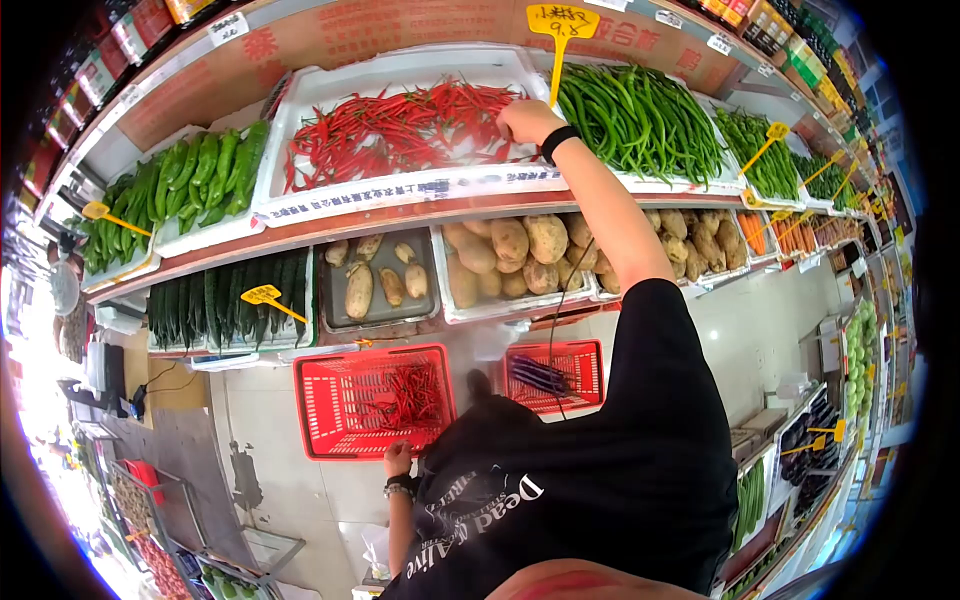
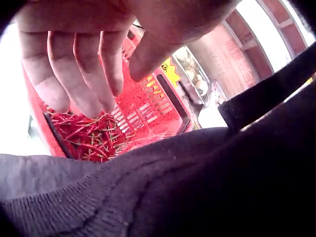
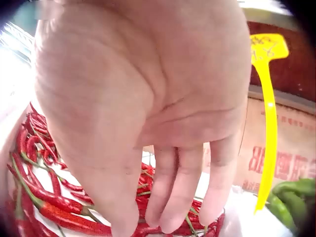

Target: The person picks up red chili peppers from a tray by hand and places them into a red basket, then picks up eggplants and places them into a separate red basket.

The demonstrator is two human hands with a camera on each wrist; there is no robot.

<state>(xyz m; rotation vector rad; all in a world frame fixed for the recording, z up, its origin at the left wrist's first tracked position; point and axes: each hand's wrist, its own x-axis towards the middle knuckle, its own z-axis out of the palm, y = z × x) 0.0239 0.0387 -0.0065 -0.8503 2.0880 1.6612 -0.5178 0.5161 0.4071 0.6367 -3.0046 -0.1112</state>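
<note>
Thin red chili peppers (image 1: 385, 125) lie in a white foam box (image 1: 300, 85) on the upper shelf. At the right end of that pile is my right hand (image 1: 528, 122); in the right wrist view its fingers (image 3: 165, 197) point down, fairly straight, among the chilies, the tips partly hidden. Lower down, my left hand (image 1: 398, 460) hangs by the near rim of a red plastic basket (image 1: 322, 385). Its fingers (image 2: 59, 89) are loosely bent, with nothing between them and the thumb. More red chilies (image 1: 412, 393) lie inside the basket.
Long green peppers (image 1: 640, 125) fill the box on the right, beside a yellow price tag (image 1: 563, 25). Larger green peppers (image 1: 210, 175) are at left. Below are cucumbers (image 1: 215, 305), potatoes (image 1: 510, 250) and a second red basket (image 1: 590, 375) with dark purple vegetables.
</note>
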